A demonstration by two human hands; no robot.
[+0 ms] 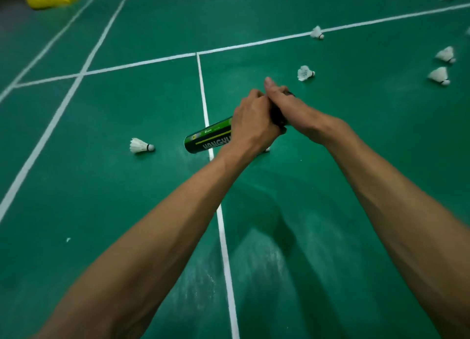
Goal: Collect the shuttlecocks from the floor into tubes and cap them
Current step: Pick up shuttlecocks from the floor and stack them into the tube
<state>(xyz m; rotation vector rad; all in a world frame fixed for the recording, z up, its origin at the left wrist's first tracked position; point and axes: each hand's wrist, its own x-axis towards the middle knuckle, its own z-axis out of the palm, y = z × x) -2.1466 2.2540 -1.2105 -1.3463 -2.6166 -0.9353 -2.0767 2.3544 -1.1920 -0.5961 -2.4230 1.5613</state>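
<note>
1. The tube [211, 137] is up off the floor [127, 211], tilted, held in both hands. The left hand [251, 125] has its fingers wrapped round the middle. The right hand [284, 104] is clamped round the dark far end, thumb sticking up.
2. Can't tell if that end is capped or open, since the right fingers cover it. No idea how full it is either.
3. Loose on the floor: a half-hidden shuttlecock [266, 149] just under the left fingers, a lone shuttlecock [140, 145] well to their left, a third shuttlecock [305, 73] just beyond the right fingers, and scattered shuttlecocks [438, 75] further right.
4. My guess is it's nowhere near done, with plenty left to collect.
</note>
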